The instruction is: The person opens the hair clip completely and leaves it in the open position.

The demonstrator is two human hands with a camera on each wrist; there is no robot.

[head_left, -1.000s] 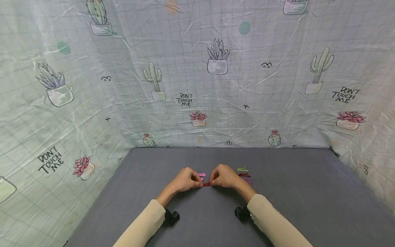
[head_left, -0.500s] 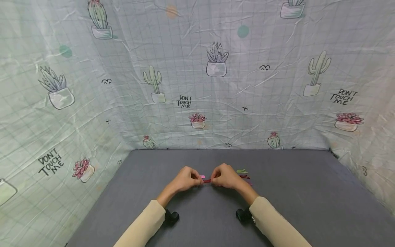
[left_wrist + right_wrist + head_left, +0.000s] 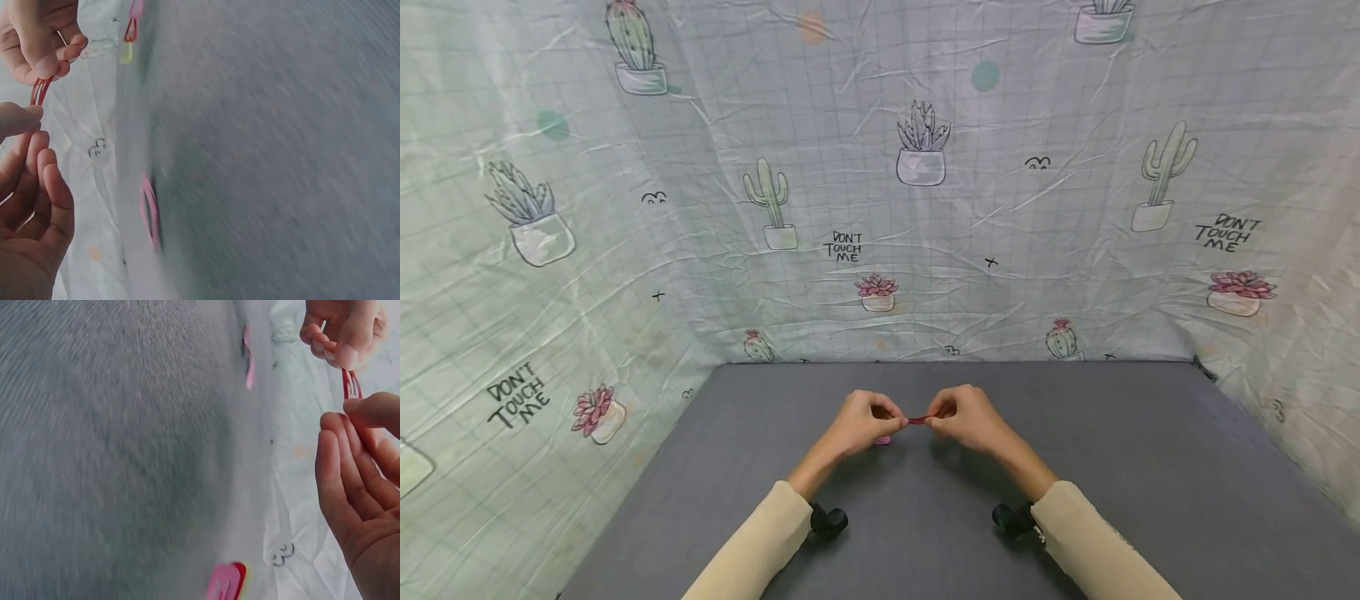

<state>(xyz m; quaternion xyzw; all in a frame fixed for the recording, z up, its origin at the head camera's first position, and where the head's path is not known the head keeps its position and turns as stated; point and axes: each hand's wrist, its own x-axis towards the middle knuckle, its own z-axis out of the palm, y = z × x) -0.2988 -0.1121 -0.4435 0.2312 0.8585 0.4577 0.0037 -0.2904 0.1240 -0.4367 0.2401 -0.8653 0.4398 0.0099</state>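
Observation:
A red snap hair clip (image 3: 917, 421) is stretched between my two hands, raised above the table. My left hand (image 3: 863, 423) pinches one end between thumb and index finger, and my right hand (image 3: 967, 417) pinches the other. Both wrist views show the clip's slotted metal frame between the fingertips. Under my left hand, a pink hair clip (image 3: 882, 440) lies on the table. Beyond my right hand, a pink clip (image 3: 222, 581), another red clip (image 3: 239, 575) and a yellow-green clip (image 3: 247, 581) lie side by side; the right hand hides them in the head view.
The grey table (image 3: 1120, 467) stretches out on both sides of my arms. A pale cloth curtain (image 3: 820, 333) with cactus drawings hangs at its back and left edges. Black wrist cameras (image 3: 829, 522) sit under both sleeves.
Both hands have lifted the red hair clip and moved away from me and slightly right, still pinching its ends. The clips on the right have become hidden behind the right hand.

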